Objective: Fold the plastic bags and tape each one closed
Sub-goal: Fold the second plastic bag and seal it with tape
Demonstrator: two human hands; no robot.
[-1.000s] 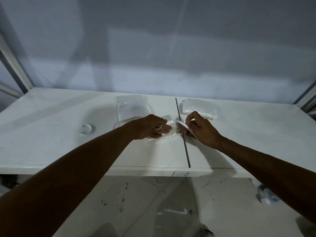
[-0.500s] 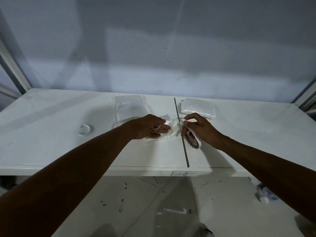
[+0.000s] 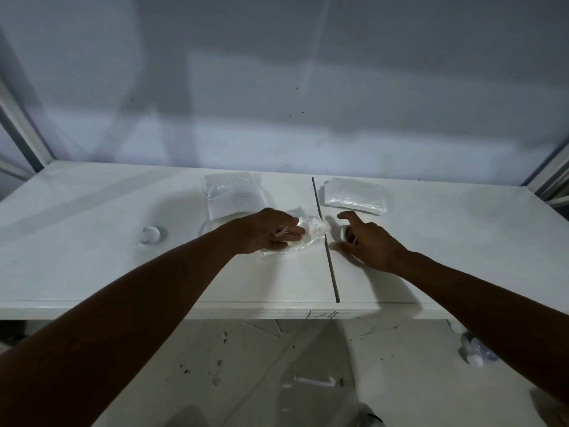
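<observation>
We see the left hand [image 3: 268,234] lying flat on the folded plastic bag [image 3: 314,231], near the middle of the white tabletop [image 3: 92,257] and just left of its dark seam [image 3: 331,266]. Its grip is spread, fingers straight and pressing down, with a pale strip looped at them that we take for a cut piece of tape, though we cannot be sure. The right hand [image 3: 374,245] sits just across the seam, apart from the bag, its grip curled about a small tape roll [image 3: 346,233] with the index finger pointing out straight. The chief risk, as we judge it, is the bag springing open: thin crinkled film wants to unfold, and if the left hand lifts or slides before tape bridges the flap, the fold is lost. The strip could also stick to the fingers or to itself, or land on one layer only and hold nothing. The bag's edge lies close to the seam, where a corner could catch. The flat bags [image 3: 232,195] behind the left hand and the folded pile [image 3: 354,197] behind the right look light enough for a sweeping wrist to scatter. We find no brand or label on bags or rolls; the spare roll [image 3: 151,234] at the left is plain, and the dark pen strokes [image 3: 323,315] on the tabletop's front edge are not legible.
</observation>
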